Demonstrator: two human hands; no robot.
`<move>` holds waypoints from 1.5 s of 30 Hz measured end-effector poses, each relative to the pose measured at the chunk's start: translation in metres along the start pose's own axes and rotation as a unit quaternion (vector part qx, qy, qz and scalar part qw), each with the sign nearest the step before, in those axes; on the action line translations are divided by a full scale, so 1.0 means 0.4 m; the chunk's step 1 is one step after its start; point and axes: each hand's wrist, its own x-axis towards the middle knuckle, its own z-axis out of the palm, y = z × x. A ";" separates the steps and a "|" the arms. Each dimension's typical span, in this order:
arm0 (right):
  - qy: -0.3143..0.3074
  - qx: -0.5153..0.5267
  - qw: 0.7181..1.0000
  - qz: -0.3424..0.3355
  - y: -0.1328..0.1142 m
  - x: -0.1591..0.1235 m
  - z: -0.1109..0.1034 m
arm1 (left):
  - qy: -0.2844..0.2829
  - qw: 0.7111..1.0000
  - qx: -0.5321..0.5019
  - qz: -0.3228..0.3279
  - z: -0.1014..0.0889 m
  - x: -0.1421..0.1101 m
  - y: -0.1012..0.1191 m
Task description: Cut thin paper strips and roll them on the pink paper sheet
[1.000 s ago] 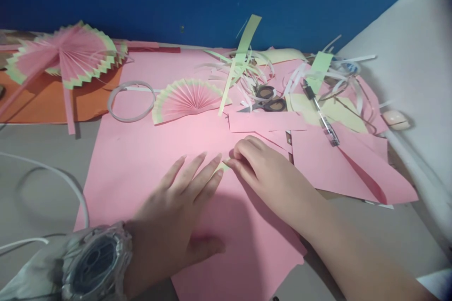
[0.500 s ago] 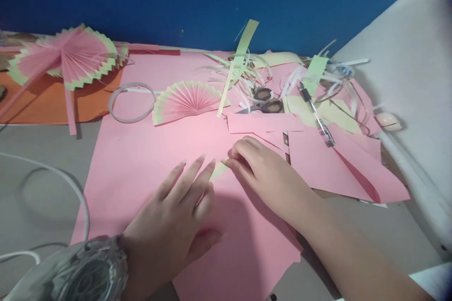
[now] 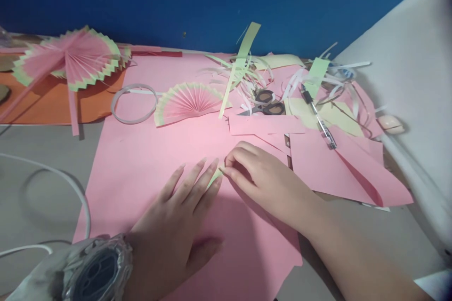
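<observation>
A short light-green paper strip (image 3: pixel 215 178) lies on the large pink paper sheet (image 3: pixel 141 150); most of it is covered by my fingers. My left hand (image 3: pixel 176 216) is spread flat on the sheet, its fingers over and beside the strip. At the strip's far end my right hand (image 3: pixel 252 169) pinches it between thumb and forefinger. Beyond the hands rests a pleated pink paper fan (image 3: pixel 192 103) with a yellow-green rim.
Black-handled scissors (image 3: pixel 268 103) lie among paper scraps (image 3: pixel 243 68). A pen (image 3: pixel 319 120) rests on pink paper at right. White tape ring (image 3: pixel 134 103), finished-looking fans (image 3: pixel 84 59) on orange paper and a white cable (image 3: pixel 70 178) occupy the left. A blue wall (image 3: pixel 176 0) stands behind.
My left hand drew back slightly, baring more of the strip, then spread over it again. My right hand keeps its pinch and has shifted a little left and nearer to me.
</observation>
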 end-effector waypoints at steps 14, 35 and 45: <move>-0.012 -0.074 0.997 -0.007 -0.002 0.001 0.017 | -0.013 1.000 0.000 0.003 0.001 0.006 -0.002; -0.015 -0.095 0.995 -0.014 -0.014 0.004 0.016 | -0.008 1.000 -0.003 -0.005 0.001 0.000 -0.003; 0.101 -0.112 0.986 0.066 -0.011 0.000 0.019 | -0.004 1.000 -0.004 -0.007 0.001 0.000 -0.002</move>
